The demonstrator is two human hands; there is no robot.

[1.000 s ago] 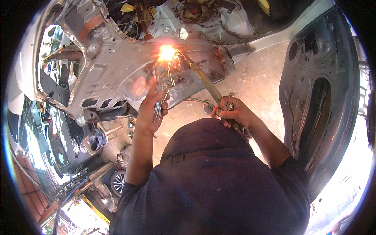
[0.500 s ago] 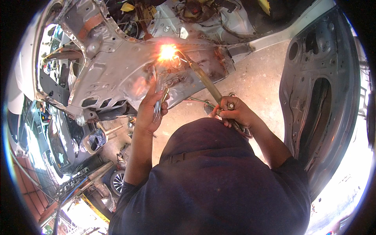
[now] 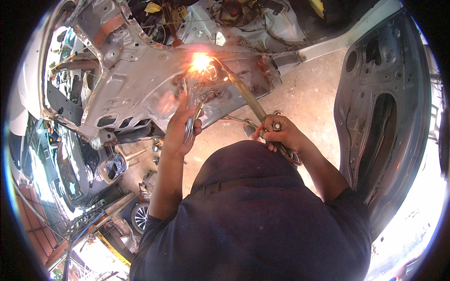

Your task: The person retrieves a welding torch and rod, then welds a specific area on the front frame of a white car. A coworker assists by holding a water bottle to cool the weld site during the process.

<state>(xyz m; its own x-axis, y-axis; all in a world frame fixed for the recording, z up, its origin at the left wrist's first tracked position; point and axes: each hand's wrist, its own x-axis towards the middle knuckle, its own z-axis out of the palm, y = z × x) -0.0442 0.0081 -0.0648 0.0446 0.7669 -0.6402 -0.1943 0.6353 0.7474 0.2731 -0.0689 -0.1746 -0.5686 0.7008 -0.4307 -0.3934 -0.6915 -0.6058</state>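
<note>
My right hand (image 3: 280,133) is closed around the valve end of a brass gas torch (image 3: 248,99). The torch slants up and left, and its thin tip ends beside a bright orange-white glow (image 3: 201,62) on a grey car body panel (image 3: 145,79). In my left hand (image 3: 182,124) I grip a bundle of thin metal wire (image 3: 189,129), its upper end pointing toward the glow. The glare hides where wire, flame and panel meet. Around the glow the metal looks darkened and rust-brown.
A loose grey car door (image 3: 344,140) stands upright at the right. Hoses (image 3: 295,159) hang below my right hand. Wiring and bare body metal (image 3: 234,18) fill the far side. At the lower left lie a wheel (image 3: 140,218) and assorted car parts on the concrete floor (image 3: 309,93).
Both hands stay almost where they were. The glow is slightly smaller, and a curved bright piece beside it shows more plainly.
</note>
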